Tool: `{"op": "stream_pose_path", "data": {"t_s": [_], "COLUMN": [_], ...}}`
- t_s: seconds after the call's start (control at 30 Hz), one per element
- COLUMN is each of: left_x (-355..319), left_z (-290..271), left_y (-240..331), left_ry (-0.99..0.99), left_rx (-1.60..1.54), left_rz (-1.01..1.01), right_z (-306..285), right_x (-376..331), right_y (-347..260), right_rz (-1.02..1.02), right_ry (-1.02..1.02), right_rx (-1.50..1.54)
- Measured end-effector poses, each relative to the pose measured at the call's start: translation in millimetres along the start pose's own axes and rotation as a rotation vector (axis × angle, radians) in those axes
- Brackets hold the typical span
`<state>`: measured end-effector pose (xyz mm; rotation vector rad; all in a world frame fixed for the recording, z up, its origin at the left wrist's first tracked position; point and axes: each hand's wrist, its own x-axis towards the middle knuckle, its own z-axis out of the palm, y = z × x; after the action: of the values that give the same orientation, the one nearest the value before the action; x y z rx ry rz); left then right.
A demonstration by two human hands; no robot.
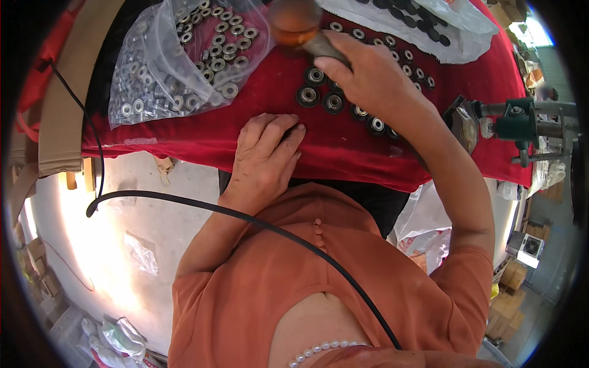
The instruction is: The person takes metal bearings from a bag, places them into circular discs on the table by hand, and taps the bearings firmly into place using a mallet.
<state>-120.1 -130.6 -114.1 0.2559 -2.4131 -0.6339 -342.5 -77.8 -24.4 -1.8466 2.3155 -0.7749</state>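
In my right hand (374,76) is the handle of a mallet (296,24); its orange-brown head is blurred. Fingers wrap the grip above several metal bearings seated in black rubber rings (308,95) on the red cloth (215,132). Rows of these ringed bearings run to the right, partly hidden under my forearm. My left hand (267,150) rests at the near edge of the cloth, fingers loosely extended, with nothing visible in it. A clear plastic bag (159,67) full of loose bearings (230,49) lies open at the left.
A white plastic sheet (466,37) with black rings (423,24) lies at the far right. A green metal fixture (518,119) stands at the right edge. The black cable (245,214) loops across my front, and cardboard (64,110) stands at the left.
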Motion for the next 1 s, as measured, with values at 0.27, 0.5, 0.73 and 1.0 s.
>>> {"op": "stream_pose_path", "data": {"t_s": [0.27,0.5,0.73,1.0], "left_x": [-1.8,0.1,-4.6,-2.0], "left_z": [-0.7,-2.8,-3.1,-1.4], "left_y": [-1.5,-2.1,0.1,-0.1], "left_ry": [0.009,-0.016,-0.011,-0.031], "left_rx": [-0.001,-0.012,0.032,0.005], "left_rz": [0.006,0.018,-0.019,-0.007], "right_z": [-36.1,-12.7,-40.5,-44.2], "right_x": [22.6,33.5,46.8,37.9], "right_y": [-5.6,25.2,-17.7,3.8], "right_rz": [-0.049,0.366,0.307,0.327], "right_ry": [0.062,-0.11,-0.112,-0.127], "right_rx": [0.035,0.098,0.08,0.206]}}
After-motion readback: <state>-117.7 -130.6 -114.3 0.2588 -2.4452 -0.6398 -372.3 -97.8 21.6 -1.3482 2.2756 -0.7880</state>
